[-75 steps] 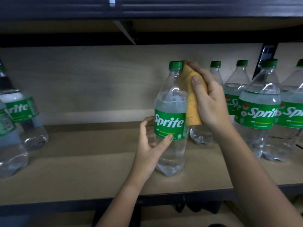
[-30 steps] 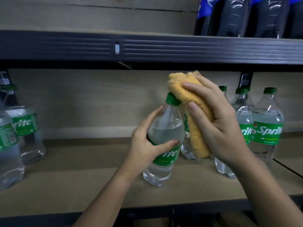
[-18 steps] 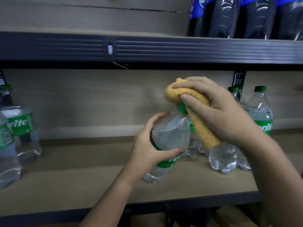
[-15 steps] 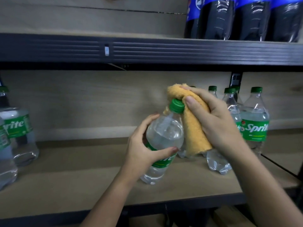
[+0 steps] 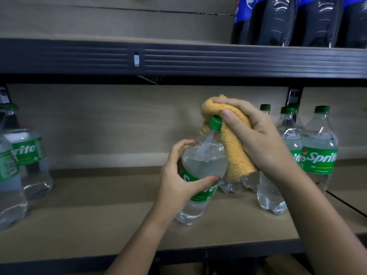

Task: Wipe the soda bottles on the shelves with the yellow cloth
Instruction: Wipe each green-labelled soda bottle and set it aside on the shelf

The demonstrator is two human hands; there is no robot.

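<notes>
Now the left hand (image 5: 179, 182) has its grip round a tilted bottle (image 5: 200, 173) over the shelf (image 5: 99, 219); the right hand (image 5: 260, 141) has its grip on the cloth (image 5: 234, 147), draped against the cap (image 5: 216, 124).

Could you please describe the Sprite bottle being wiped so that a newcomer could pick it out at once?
Look at the wooden shelf below the dark metal rail, near its middle. There the left hand grips a clear Sprite bottle round its green label, while the right hand presses a yellow cloth against its cap. Unlike its upright neighbours, it tilts.
</notes>
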